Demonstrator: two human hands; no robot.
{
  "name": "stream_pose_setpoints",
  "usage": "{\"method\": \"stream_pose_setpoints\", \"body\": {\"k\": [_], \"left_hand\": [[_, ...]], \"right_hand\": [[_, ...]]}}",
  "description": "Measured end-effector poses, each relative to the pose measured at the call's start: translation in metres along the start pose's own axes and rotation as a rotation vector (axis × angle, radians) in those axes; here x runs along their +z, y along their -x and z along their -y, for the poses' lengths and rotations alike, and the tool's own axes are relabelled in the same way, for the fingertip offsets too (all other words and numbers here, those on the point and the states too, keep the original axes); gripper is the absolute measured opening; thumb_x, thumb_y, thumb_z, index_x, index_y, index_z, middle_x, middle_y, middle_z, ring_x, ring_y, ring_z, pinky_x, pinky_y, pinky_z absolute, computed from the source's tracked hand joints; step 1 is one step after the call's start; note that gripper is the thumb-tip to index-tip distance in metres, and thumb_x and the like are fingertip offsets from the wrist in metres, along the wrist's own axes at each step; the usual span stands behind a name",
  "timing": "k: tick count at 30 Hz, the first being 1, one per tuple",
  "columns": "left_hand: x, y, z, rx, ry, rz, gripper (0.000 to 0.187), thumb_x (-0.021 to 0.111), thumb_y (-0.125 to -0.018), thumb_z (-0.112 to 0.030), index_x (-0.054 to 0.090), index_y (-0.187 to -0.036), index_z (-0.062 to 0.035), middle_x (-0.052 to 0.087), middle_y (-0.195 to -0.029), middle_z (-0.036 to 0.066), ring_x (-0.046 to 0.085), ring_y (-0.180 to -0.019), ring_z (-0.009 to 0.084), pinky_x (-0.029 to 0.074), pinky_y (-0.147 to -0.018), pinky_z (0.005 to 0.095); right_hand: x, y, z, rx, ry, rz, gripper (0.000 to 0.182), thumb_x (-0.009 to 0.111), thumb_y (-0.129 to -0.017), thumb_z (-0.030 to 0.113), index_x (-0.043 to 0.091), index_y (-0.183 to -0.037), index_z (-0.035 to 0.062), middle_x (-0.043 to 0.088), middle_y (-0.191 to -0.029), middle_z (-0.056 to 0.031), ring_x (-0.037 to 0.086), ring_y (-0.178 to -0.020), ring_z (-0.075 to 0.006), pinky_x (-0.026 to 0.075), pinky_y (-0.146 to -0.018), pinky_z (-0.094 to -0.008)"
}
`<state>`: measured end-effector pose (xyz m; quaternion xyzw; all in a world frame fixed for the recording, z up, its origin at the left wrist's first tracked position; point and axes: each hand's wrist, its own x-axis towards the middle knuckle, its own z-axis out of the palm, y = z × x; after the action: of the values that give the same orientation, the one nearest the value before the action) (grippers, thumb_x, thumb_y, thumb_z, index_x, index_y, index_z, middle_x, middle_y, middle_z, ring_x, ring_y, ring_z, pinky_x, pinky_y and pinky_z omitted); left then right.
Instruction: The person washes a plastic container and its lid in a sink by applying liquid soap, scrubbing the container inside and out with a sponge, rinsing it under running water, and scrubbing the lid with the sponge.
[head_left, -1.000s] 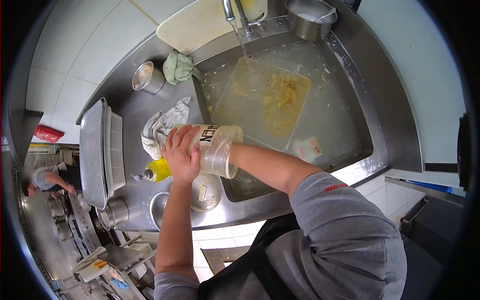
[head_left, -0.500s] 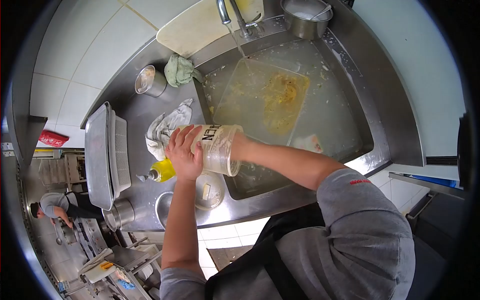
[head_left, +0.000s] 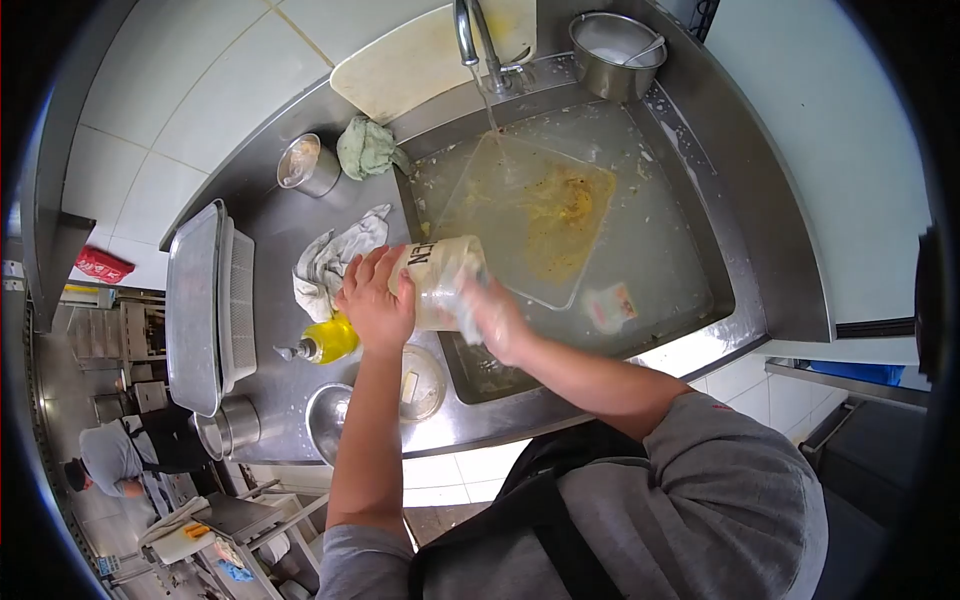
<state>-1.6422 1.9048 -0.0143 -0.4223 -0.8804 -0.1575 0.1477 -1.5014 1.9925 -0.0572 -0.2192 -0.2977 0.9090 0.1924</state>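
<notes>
"Right hand [head_left: 500, 322] has come out of the clear tub [head_left: 438, 290] since half a second ago, and is at its open end."

"How are its fingers?"

"Blurred, with something whitish beside them; I cannot tell how far they open or whether they grip anything. Left hand [head_left: 380, 305] has its fingers spread over the tub's side, thumb apart, holding it sideways."

"And the arms?"

"Left nearly straight forward, right angled inward."

"Where's the tub?"

"Where counter [head_left: 275, 225] meets sink [head_left: 690, 200]."

"Count what's around."

"One yellow bottle [head_left: 335, 340] near the left hand; two cloths, one white [head_left: 330, 260], one green [head_left: 366, 150]; one running faucet [head_left: 466, 35]; one pot [head_left: 620, 78] at the sink's far corner."
</notes>
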Motion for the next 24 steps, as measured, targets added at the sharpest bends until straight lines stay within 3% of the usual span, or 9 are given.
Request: {"method": "stream_pose_setpoints", "body": {"k": [2,6,8,10,13,16,20,22,24], "left_hand": [[-0.002,0.005,0.0,0.021,-0.013,-0.01,0.038,0.056,-0.082,-0.036,0.064,-0.118,-0.0281,0.06,-0.123,-0.002,0.047,-0.123,0.0296,0.032,-0.096,0.0496],[-0.001,0.013,0.004,0.059,0.033,-0.075,0.04,0.056,-0.082,-0.037,0.064,-0.119,-0.0276,0.059,-0.124,-0.002,0.045,-0.123,0.0303,0.031,-0.094,0.0498],[0.001,0.016,0.002,0.047,0.003,-0.091,0.04,0.056,-0.081,-0.036,0.064,-0.12,-0.0273,0.059,-0.124,-0.002,0.045,-0.123,0.0306,0.031,-0.093,0.0499],[0.0,0.015,0.001,0.038,-0.026,-0.117,0.04,0.056,-0.081,-0.036,0.064,-0.12,-0.0271,0.059,-0.124,-0.002,0.045,-0.122,0.0308,0.031,-0.093,0.05],[-0.002,0.02,0.004,0.03,0.047,-0.12,0.04,0.055,-0.081,-0.036,0.064,-0.12,-0.0269,0.059,-0.124,-0.001,0.045,-0.122,0.0311,0.03,-0.093,0.0503],[-0.002,0.037,0.008,0.127,0.062,-0.138,0.043,0.055,-0.082,-0.037,0.062,-0.123,-0.0269,0.056,-0.128,0.0,0.043,-0.123,0.0309,0.029,-0.095,0.0505],[-0.001,0.052,-0.007,0.044,0.055,-0.186,0.045,0.053,-0.085,-0.04,0.057,-0.129,-0.028,0.049,-0.134,0.002,0.039,-0.126,0.0309,0.026,-0.098,0.0527],[-0.013,0.039,-0.012,-0.03,-0.026,-0.093,0.039,0.053,-0.087,-0.037,0.062,-0.122,-0.024,0.055,-0.128,0.002,0.046,-0.122,0.0291,0.027,-0.099,0.0537],[-0.029,0.009,-0.01,-0.039,0.026,0.088,0.035,0.054,-0.087,-0.035,0.064,-0.118,-0.0214,0.059,-0.123,0.002,0.05,-0.118,0.0283,0.029,-0.099,0.052]], "right_hand": [[-0.011,0.017,-0.014,-0.291,0.719,0.046,0.052,0.063,-0.089,0.042,0.052,-0.122,0.0033,0.063,-0.108,-0.0126,0.062,-0.105,-0.0276,0.049,-0.089,-0.0382],[-0.004,-0.008,0.008,-0.245,0.78,-0.008,0.047,0.067,-0.087,0.038,0.055,-0.116,0.0021,0.064,-0.103,-0.013,0.064,-0.1,-0.0269,0.05,-0.087,-0.0368],[0.018,-0.03,0.059,0.505,-0.091,-0.115,0.042,0.067,-0.087,0.032,0.056,-0.113,0.0002,0.065,-0.102,-0.0151,0.066,-0.095,-0.0273,0.051,-0.085,-0.0363],[0.016,-0.03,0.054,0.449,-0.121,-0.084,0.037,0.067,-0.088,0.028,0.058,-0.11,-0.0005,0.066,-0.098,-0.0145,0.067,-0.09,-0.0271,0.052,-0.082,-0.0348],[0.012,0.01,-0.014,-0.318,0.646,-0.203,0.035,0.068,-0.087,0.026,0.06,-0.11,0.0005,0.068,-0.096,-0.0107,0.065,-0.087,-0.0179,0.051,-0.078,-0.0326],[0.013,0.02,0.002,-0.29,0.596,-0.029,0.035,0.07,-0.086,0.024,0.061,-0.11,0.0006,0.068,-0.098,-0.0103,0.064,-0.084,-0.0146,0.051,-0.075,-0.0322],[0.023,-0.012,0.063,0.094,0.31,-0.047,0.034,0.071,-0.085,0.021,0.061,-0.109,-0.0014,0.067,-0.098,-0.0096,0.063,-0.078,-0.0142,0.052,-0.072,-0.0316],[0.009,-0.005,0.039,0.016,0.493,-0.1,0.034,0.07,-0.086,0.02,0.06,-0.109,-0.0032,0.066,-0.099,-0.0089,0.063,-0.077,-0.0133,0.052,-0.071,-0.0317],[-0.012,0.013,0.005,-0.507,0.884,0.207,0.035,0.069,-0.087,0.021,0.059,-0.109,-0.0042,0.066,-0.097,-0.0087,0.063,-0.075,-0.0145,0.053,-0.067,-0.0319]]}}
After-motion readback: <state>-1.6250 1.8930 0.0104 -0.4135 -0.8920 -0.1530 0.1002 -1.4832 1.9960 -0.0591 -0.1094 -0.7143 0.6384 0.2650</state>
